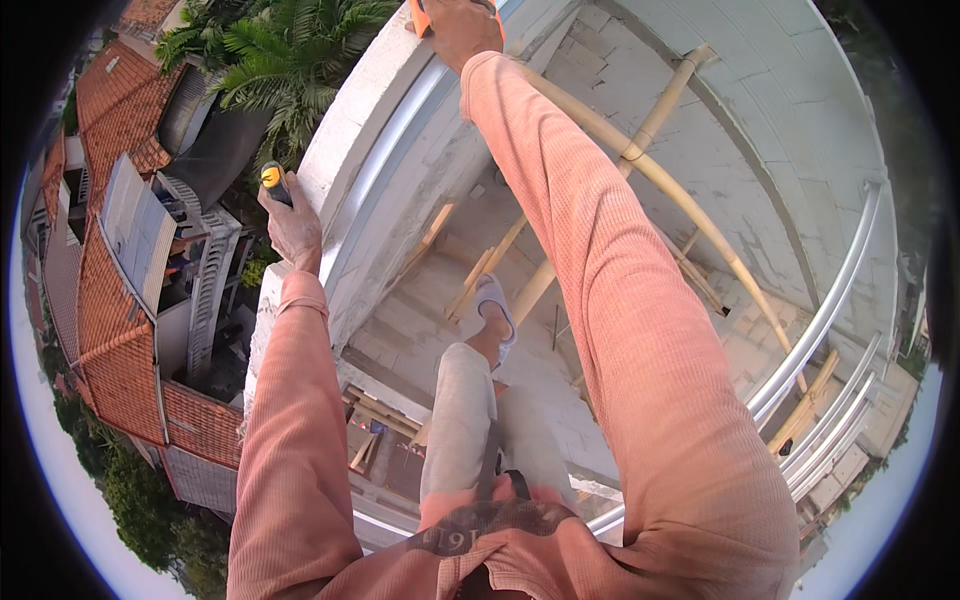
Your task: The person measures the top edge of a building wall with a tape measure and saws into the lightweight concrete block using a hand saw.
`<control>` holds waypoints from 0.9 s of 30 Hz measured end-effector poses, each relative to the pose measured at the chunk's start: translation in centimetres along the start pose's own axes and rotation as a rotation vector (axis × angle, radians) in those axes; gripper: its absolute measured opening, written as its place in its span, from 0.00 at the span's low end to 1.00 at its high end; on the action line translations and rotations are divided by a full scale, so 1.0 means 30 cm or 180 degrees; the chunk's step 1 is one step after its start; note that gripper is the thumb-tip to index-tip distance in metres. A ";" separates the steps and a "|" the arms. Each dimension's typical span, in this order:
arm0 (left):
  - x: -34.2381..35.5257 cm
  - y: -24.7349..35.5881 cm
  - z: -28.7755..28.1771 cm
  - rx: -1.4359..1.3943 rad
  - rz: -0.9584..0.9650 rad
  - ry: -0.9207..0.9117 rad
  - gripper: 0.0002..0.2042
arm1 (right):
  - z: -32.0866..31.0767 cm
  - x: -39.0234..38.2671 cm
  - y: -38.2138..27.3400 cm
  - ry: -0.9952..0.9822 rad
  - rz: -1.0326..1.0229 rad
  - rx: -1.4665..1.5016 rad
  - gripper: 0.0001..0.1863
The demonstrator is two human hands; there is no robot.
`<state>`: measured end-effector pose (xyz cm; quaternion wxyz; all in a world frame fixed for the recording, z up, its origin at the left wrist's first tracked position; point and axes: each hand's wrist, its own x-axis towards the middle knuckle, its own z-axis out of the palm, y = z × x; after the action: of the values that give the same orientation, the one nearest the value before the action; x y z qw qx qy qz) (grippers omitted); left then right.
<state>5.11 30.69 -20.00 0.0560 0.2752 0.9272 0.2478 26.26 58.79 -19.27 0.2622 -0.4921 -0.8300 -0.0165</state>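
Note:
My left hand (295, 225) is closed around a small black-and-yellow hand tool (272, 176) at the outer edge of a white block wall top (340, 145), left of centre. My right hand (462, 28) reaches to the top of the view, its fingers curled on an orange object (420, 15), mostly cut off by the frame. A silvery metal strip (385, 145) runs along the inner side of the wall top, between my two hands. Below, my foot in a pale slide sandal (492, 295) shows among bamboo poles inside the walls.
Crossed bamboo poles (680, 190) span the deep interior under my right arm. Curved metal rails (820, 330) line the right side. Beyond the wall on the left is a drop toward red tiled roofs (120, 300), palm fronds (260, 70) and other buildings.

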 end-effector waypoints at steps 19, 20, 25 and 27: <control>-0.014 0.009 -0.003 -0.0232 -0.0340 0.0020 0.30 | -0.073 0.002 0.015 -0.0205 -0.0411 0.0230 0.15; -0.015 0.003 -0.001 -0.0159 -0.0275 0.0100 0.29 | -0.075 0.004 0.011 -0.0170 -0.0437 0.0253 0.15; -0.003 0.005 -0.001 -0.0027 -0.0337 0.0088 0.29 | -0.060 0.007 0.024 -0.0004 -0.0554 0.0207 0.15; -0.003 0.007 0.000 -0.0134 -0.0302 0.0109 0.29 | -0.061 0.012 0.028 -0.0179 -0.0546 0.0179 0.16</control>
<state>5.29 30.81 -19.90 0.0576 0.2254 0.9346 0.2690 27.58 59.00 -17.73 0.2500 -0.4118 -0.8763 -0.0017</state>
